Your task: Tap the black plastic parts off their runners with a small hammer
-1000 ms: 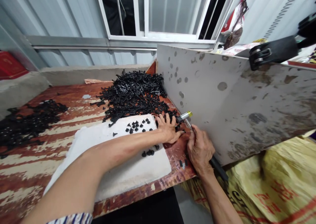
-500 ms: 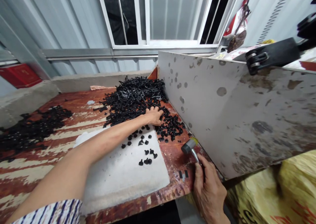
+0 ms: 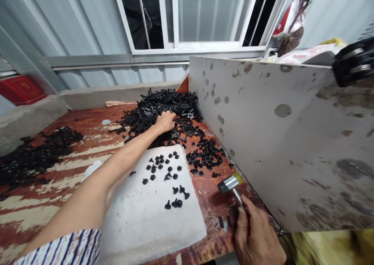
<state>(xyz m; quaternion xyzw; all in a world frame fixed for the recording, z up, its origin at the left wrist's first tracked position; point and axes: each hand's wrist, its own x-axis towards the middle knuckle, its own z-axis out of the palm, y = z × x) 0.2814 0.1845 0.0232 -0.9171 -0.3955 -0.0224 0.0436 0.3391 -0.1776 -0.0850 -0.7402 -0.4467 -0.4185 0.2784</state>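
Note:
My left hand (image 3: 166,122) reaches into a heap of small black plastic parts (image 3: 152,107) at the back. Its fingers curl down together; their tips and anything in them are hidden. At the lower right my right hand (image 3: 260,234) is closed round the handle of a small mallet (image 3: 230,183), whose metal head has one black face and one yellow face. The mallet's head is just above the table. Loose black knob-shaped pieces (image 3: 160,161) are scattered on a white cloth-like mat (image 3: 140,218), and more black pieces (image 3: 206,154) lie to the right of it.
Another heap of black parts (image 3: 35,156) lies at the left on the worn red-brown table (image 3: 90,140). A stained grey board (image 3: 248,121) stands upright along the right side. A black clamp-like fixture (image 3: 355,62) sits at its top right. Two small dark strips (image 3: 224,221) lie near the mallet.
My left hand has moved left and farther back into the heap, its fingers now curled. More loose pieces show on the mat. My right hand still holds the mallet, and the view has shifted slightly.

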